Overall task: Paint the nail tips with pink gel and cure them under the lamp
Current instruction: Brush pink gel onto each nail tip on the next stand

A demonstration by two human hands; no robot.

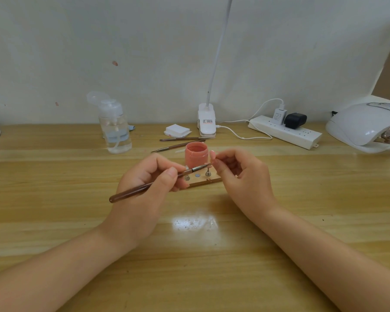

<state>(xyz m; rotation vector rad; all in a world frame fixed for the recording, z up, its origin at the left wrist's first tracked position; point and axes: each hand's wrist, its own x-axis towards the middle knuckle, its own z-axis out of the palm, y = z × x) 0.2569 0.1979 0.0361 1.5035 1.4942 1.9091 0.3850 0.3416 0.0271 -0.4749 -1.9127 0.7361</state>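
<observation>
left hand [154, 176] grips the brush [153, 184], its tip at the nail tip [212, 156] pinched by right hand [239, 171].

Bare table [196, 255] near the body; pink jar [195, 154], spare brushes [180, 143], power strip [286, 132] crowding beyond.

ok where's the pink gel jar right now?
In the head view the pink gel jar stands open on the table, centre frame, just behind the two hands and the small wooden stand, with two spare brushes lying behind it.
</observation>
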